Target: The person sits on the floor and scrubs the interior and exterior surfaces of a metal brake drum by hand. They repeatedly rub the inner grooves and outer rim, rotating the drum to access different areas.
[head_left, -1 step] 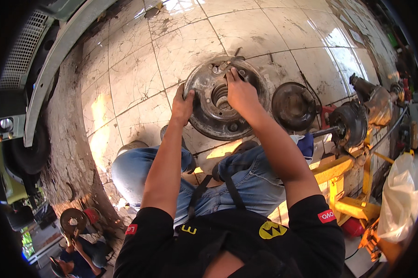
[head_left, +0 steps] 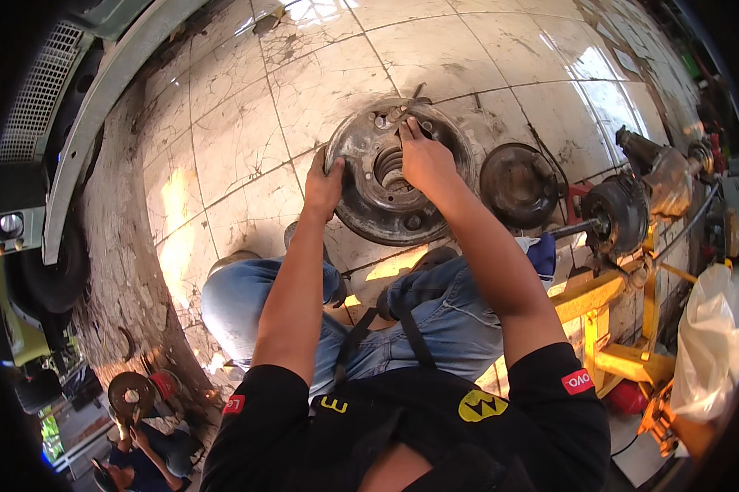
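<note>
On the tiled floor in front of me lies a large round metal brake backing plate (head_left: 361, 215), grimy and grey, with a round hole in its middle. Coil-like rings show through that hole. My left hand (head_left: 324, 187) grips the plate's left rim, its thumb on top and its other fingers round the edge. My right hand (head_left: 425, 157) bears on the plate's upper right face, its fingers bent and close together beside a dark slot. Whatever those fingers may hold is hidden under them. To the right, apart from both hands, lies a smaller dark round brake part (head_left: 518, 187).
At right, an axle assembly (head_left: 668, 184) with a dark drum (head_left: 619, 217) rests by a yellow metal stand (head_left: 591, 299). A whitish plastic bag (head_left: 709, 344) hangs behind it. A vehicle (head_left: 37, 107) is at far left. Another person (head_left: 144, 455) handles a round disc (head_left: 131, 395) at lower left.
My right hand has shifted very slightly on the plate. The left hand keeps its grip on the rim, and the plate lies practically where it was.
</note>
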The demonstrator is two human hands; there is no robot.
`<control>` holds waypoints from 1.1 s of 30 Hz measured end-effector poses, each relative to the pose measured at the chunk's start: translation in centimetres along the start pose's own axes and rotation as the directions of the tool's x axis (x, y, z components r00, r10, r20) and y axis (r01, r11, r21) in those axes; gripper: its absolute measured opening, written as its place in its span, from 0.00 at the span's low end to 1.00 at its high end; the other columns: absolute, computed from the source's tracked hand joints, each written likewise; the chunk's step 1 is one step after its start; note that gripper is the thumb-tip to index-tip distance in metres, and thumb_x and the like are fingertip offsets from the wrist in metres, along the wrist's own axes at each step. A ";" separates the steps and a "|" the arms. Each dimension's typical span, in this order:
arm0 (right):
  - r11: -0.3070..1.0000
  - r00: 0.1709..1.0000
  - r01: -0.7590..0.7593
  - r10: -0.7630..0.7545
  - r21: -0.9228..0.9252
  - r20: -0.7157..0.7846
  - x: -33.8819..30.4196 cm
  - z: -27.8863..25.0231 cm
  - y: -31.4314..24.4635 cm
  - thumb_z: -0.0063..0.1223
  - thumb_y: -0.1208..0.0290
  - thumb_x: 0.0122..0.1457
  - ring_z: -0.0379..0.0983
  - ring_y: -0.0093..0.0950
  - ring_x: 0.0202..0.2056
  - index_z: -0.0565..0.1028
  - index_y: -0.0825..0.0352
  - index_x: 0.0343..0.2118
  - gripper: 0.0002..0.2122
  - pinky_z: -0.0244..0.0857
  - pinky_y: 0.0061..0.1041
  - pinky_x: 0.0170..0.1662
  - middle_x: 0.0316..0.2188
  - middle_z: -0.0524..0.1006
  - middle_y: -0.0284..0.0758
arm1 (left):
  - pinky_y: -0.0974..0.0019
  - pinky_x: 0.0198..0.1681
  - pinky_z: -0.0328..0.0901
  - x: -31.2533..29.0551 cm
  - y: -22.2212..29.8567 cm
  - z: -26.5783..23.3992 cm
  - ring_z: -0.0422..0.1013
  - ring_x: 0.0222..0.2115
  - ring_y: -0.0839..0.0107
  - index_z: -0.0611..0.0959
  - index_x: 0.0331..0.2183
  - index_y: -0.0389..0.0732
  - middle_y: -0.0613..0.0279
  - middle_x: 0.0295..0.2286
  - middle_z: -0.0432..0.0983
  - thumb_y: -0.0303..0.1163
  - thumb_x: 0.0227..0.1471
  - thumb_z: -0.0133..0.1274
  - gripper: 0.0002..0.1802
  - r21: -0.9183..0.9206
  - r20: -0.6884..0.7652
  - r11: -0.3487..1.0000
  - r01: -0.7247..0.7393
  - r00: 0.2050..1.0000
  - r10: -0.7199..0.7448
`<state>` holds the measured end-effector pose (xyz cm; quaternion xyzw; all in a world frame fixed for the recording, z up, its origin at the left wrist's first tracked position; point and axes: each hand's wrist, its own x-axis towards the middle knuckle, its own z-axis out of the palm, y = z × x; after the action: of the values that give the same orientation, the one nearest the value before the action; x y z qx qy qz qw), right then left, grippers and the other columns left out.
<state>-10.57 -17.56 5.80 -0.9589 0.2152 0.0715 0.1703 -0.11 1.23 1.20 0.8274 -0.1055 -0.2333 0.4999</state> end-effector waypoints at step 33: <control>0.999 0.999 -0.027 0.029 -0.041 0.042 -2.1 0.1 0.5 0.48 0.64 0.56 0.67 0.40 0.55 0.54 0.62 0.65 0.33 0.61 0.39 0.58 0.68 0.49 0.36 | 0.63 0.48 0.65 2.9 0.0 0.2 0.73 0.45 0.58 0.71 0.55 0.37 0.47 0.45 0.77 0.39 0.56 0.55 0.29 -0.128 0.025 0.990 -0.062 0.997 0.066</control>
<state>-12.70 -17.12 5.97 -0.9573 0.2236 0.0986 0.1543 2.32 -0.07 0.30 0.7864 -0.1243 -0.2355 0.5574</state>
